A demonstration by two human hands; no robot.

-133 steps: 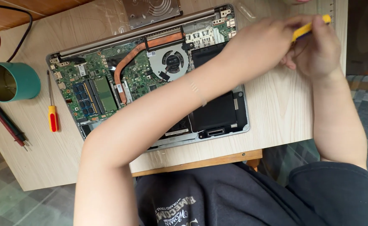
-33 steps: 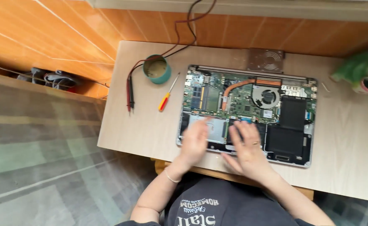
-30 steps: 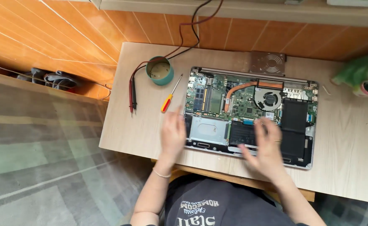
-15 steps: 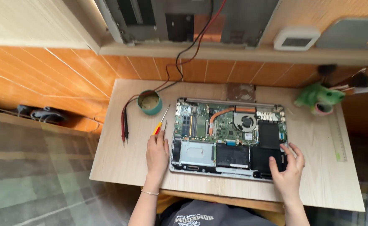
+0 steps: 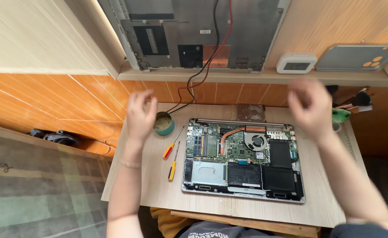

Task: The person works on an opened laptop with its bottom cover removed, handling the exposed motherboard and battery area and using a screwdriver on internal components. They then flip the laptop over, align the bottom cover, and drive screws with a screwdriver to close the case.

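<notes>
Both your hands, left hand (image 5: 141, 115) and right hand (image 5: 309, 110), hang empty, fingers loosely spread; the centre-frame opened laptop (image 5: 243, 161) looks fragile, so lift it by its edges.

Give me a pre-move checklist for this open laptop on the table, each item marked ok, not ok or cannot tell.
1. Both hands off the boards: ok. The left hand and right hand are raised above the table, holding nothing.
2. Open laptop lies flat and fully on the table: ok.
3. Screwdrivers within reach: ok. The red-handled screwdriver and the yellow-handled screwdriver lie left of the laptop.
4. Loose screws collected: cannot tell. The inside of the round green tin is partly hidden by the left hand.
5. Battery unplugged: cannot tell; connector too small.
</notes>
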